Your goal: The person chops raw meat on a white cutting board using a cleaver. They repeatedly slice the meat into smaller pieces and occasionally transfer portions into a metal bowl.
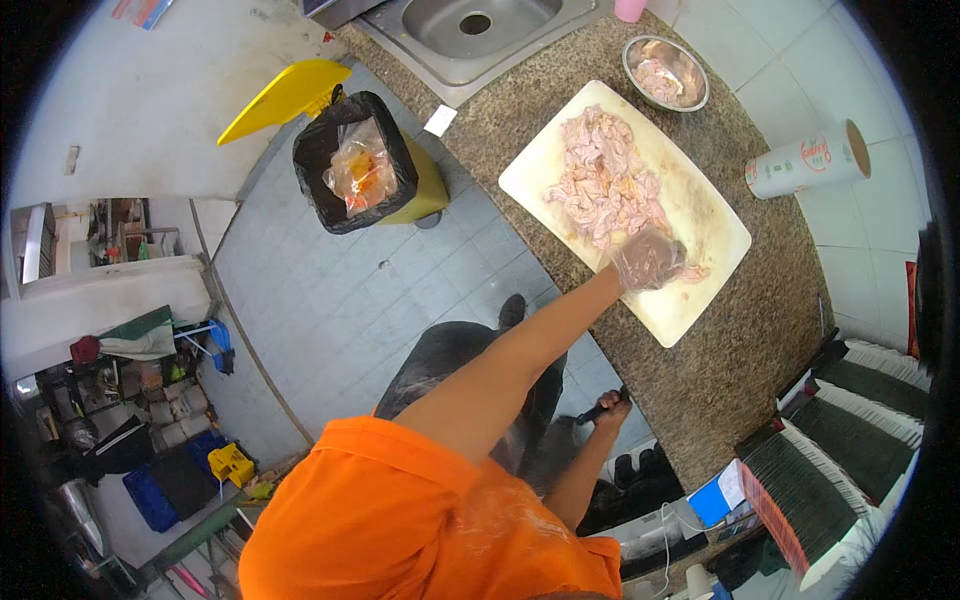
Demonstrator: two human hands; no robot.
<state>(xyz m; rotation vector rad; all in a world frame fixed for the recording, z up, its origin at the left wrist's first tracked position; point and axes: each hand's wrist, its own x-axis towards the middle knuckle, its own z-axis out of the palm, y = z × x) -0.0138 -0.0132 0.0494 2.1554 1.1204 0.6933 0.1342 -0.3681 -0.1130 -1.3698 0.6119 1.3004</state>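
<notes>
My left hand (649, 259), in a clear plastic glove, rests on the near part of a white cutting board (679, 319). It touches the lower end of a heap of raw, pale pink meat (607, 176) that looks like chicken skin. Whether its fingers are closed on a piece is hidden by the back of the hand. Small scraps (694, 274) lie just right of the glove. Low beside the counter's edge, my bare right hand (615, 406) grips a black handle (591, 414); what the handle belongs to blurs into the dark trousers.
A steel bowl (703, 96) of similar meat stands behind the board on the granite counter (720, 390), near a printed roll (810, 159) and a sink (450, 82). Left on the floor is a yellow bin (420, 184), lid up, with plastic bags (361, 169) inside. Shelving with dark ribbed items (802, 480) borders the right.
</notes>
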